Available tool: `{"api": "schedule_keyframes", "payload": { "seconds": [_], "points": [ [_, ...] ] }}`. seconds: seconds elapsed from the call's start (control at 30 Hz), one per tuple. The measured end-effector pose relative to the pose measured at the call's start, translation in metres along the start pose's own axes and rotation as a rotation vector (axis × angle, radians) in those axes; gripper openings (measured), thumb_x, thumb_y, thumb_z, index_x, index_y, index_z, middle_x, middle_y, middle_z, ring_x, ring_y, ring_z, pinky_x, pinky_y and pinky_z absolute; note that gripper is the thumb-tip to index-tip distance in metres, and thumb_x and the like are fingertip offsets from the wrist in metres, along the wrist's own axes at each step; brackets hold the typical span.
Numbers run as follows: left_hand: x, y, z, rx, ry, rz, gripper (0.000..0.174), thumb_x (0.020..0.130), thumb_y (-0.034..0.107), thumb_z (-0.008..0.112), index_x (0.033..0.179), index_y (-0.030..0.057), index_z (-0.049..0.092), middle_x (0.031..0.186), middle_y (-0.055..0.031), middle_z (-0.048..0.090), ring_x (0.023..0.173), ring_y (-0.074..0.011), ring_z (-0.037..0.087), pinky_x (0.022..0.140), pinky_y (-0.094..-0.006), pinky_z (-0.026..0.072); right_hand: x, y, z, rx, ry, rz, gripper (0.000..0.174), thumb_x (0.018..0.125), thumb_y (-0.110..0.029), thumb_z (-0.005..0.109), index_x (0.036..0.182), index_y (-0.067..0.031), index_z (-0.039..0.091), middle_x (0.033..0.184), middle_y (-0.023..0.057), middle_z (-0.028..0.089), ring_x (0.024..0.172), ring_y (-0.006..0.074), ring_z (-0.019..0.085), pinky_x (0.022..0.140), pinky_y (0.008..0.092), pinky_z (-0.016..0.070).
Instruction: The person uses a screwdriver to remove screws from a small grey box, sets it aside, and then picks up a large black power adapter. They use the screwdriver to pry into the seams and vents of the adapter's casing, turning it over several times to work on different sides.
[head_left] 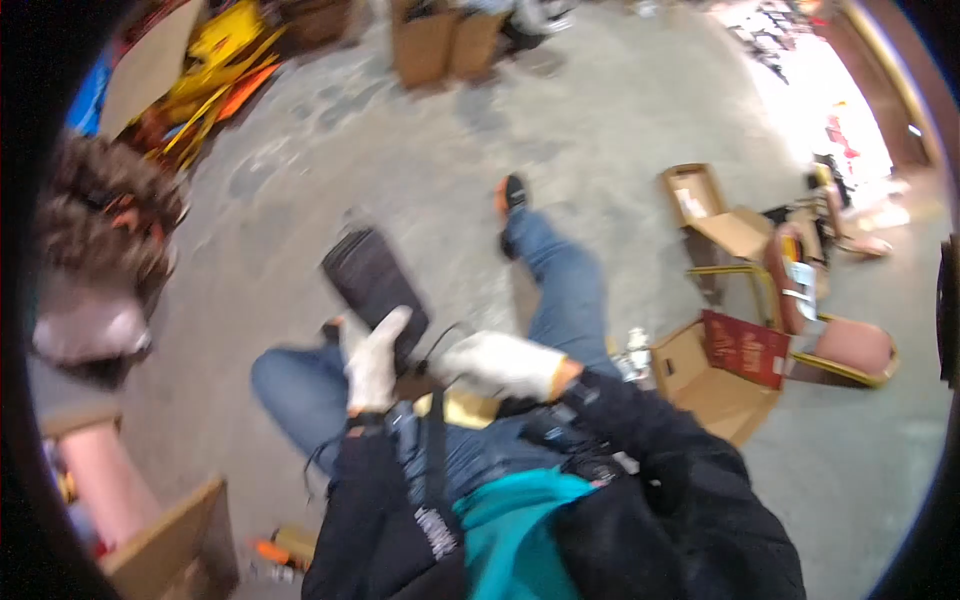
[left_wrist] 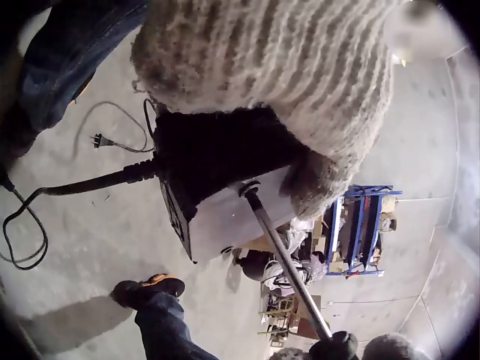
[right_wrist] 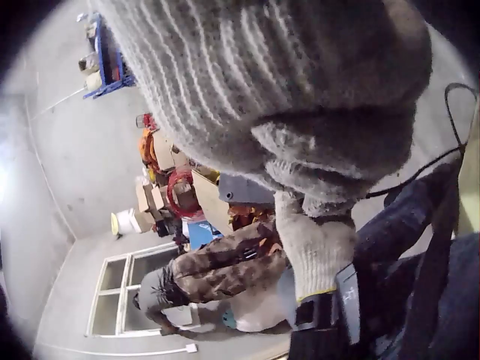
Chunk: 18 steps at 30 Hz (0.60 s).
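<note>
My gloved left hand (head_left: 374, 366) (left_wrist: 277, 67) grips a dark boxy device (head_left: 372, 275) (left_wrist: 225, 146) held above the floor between the legs. A black power cord (left_wrist: 97, 182) comes out of its side. My gloved right hand (head_left: 502, 364) (right_wrist: 277, 90) is curled round the dark handle of a long metal screwdriver (left_wrist: 291, 270), seen in the left wrist view with its far end at the device's light face. In the right wrist view the right hand's fingertips are hidden and the left hand (right_wrist: 315, 244) shows just beyond.
Open cardboard boxes (head_left: 715, 390) and a chair with a pinkish seat (head_left: 855, 347) stand on the right. Piled goods and brown fabric (head_left: 105, 205) lie at the left, with another carton (head_left: 190, 545) below. A person in camouflage trousers (right_wrist: 225, 270) bends near a window in the right wrist view.
</note>
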<state>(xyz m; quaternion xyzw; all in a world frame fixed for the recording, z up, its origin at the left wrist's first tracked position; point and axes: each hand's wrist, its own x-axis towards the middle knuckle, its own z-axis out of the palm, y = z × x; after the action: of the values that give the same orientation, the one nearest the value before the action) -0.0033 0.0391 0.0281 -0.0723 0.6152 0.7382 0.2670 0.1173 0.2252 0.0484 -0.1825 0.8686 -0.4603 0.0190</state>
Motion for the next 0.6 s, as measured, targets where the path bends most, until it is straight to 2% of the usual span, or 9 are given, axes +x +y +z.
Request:
{"api": "schedule_keyframes", "payload": {
  "seconds": [0.03, 0.1, 0.17, 0.3, 0.37, 0.4, 0.47, 0.5, 0.6],
  "points": [
    [0.0, 0.001, 0.002, 0.001, -0.032, 0.021, 0.048, 0.088, 0.004, 0.076, 0.133, -0.0012, 0.062, 0.116, -0.0096, 0.073, 0.094, -0.0239, 0.072, 0.087, -0.0379, 0.0605, -0.002, 0.011, 0.012, -0.057, 0.075, -0.108, 0.014, 0.089, -0.016, 0.068, 0.098, -0.0065, 0.07, 0.08, 0.0178, 0.069, 0.084, 0.0413, 0.071, 0.073, 0.0501, 0.0553],
    [-0.002, 0.0, 0.006, -0.041, -0.001, 0.059, 0.056, 0.086, 0.002, 0.075, 0.139, -0.002, 0.059, 0.122, -0.0118, 0.071, 0.101, -0.0257, 0.072, 0.09, -0.0389, 0.0604, 0.006, -0.008, 0.004, 0.092, -0.097, 0.401, 0.027, 0.095, -0.025, 0.06, 0.09, -0.0023, 0.073, 0.087, 0.0238, 0.073, 0.085, 0.0452, 0.071, 0.08, 0.0522, 0.0579],
    [0.013, -0.019, -0.008, 0.068, 0.0, 0.109, 0.071, 0.084, -0.001, 0.075, 0.151, -0.0016, 0.05, 0.135, -0.0144, 0.066, 0.115, -0.0292, 0.068, 0.101, -0.0408, 0.057, 0.017, -0.037, -0.007, -0.119, -0.183, 0.588, 0.03, 0.1, -0.033, 0.057, 0.103, -0.0051, 0.069, 0.089, 0.026, 0.072, 0.087, 0.0489, 0.072, 0.077, 0.0585, 0.0561],
    [0.016, -0.027, -0.011, 0.086, -0.013, 0.04, 0.074, 0.083, -0.002, 0.077, 0.151, -0.0031, 0.047, 0.136, -0.0137, 0.064, 0.116, -0.0273, 0.066, 0.102, -0.0386, 0.0551, 0.017, -0.044, -0.001, -0.373, -0.215, 0.574, 0.029, 0.098, -0.03, 0.06, 0.11, -0.0037, 0.065, 0.09, 0.0263, 0.072, 0.085, 0.0476, 0.072, 0.076, 0.0588, 0.0562],
    [0.015, -0.024, -0.01, 0.12, 0.033, 0.035, 0.079, 0.082, 0.0, 0.079, 0.153, -0.0028, 0.045, 0.137, -0.0146, 0.063, 0.116, -0.0282, 0.065, 0.103, -0.0386, 0.0542, 0.015, -0.039, -0.009, -0.208, -0.124, 0.519, 0.03, 0.096, -0.028, 0.061, 0.109, -0.002, 0.068, 0.091, 0.0262, 0.073, 0.086, 0.0471, 0.073, 0.075, 0.0558, 0.0565],
    [0.015, -0.023, -0.012, 0.119, 0.025, 0.048, 0.079, 0.082, 0.0, 0.079, 0.153, -0.0028, 0.045, 0.137, -0.0146, 0.063, 0.116, -0.0282, 0.065, 0.103, -0.0386, 0.0542, 0.017, -0.033, -0.016, 0.062, -0.042, 0.601, 0.033, 0.097, -0.03, 0.062, 0.109, -0.0008, 0.071, 0.086, 0.0196, 0.073, 0.079, 0.0345, 0.074, 0.069, 0.0446, 0.0569],
    [0.014, -0.022, -0.011, 0.094, 0.057, 0.068, 0.081, 0.081, 0.002, 0.08, 0.154, -0.0027, 0.045, 0.138, -0.0152, 0.062, 0.116, -0.0282, 0.065, 0.103, -0.0384, 0.0536, 0.018, -0.017, -0.03, 0.588, 0.049, 0.958, 0.033, 0.094, -0.026, 0.066, 0.119, -0.0055, 0.073, 0.093, 0.0167, 0.075, 0.086, 0.03, 0.074, 0.081, 0.0396, 0.0591],
    [0.015, -0.024, -0.01, 0.091, 0.076, 0.054, 0.076, 0.082, -0.002, 0.077, 0.153, -0.0003, 0.048, 0.138, -0.013, 0.063, 0.119, -0.0293, 0.065, 0.106, -0.041, 0.0528, 0.009, -0.003, -0.028, 0.569, 0.102, 0.703, 0.025, 0.095, -0.016, 0.063, 0.117, -0.0101, 0.073, 0.083, 0.0092, 0.069, 0.076, 0.0221, 0.07, 0.07, 0.0354, 0.0582],
    [0.013, -0.025, -0.008, 0.073, 0.078, 0.081, 0.078, 0.082, -0.002, 0.078, 0.153, -0.0002, 0.047, 0.139, -0.0128, 0.063, 0.119, -0.0298, 0.065, 0.106, -0.0404, 0.0529, -0.008, 0.012, -0.017, 0.593, 0.025, 0.652, 0.025, 0.096, -0.008, 0.059, 0.116, -0.0116, 0.073, 0.081, 0.0043, 0.065, 0.069, 0.0169, 0.066, 0.059, 0.0333, 0.0549]
  ]
}}
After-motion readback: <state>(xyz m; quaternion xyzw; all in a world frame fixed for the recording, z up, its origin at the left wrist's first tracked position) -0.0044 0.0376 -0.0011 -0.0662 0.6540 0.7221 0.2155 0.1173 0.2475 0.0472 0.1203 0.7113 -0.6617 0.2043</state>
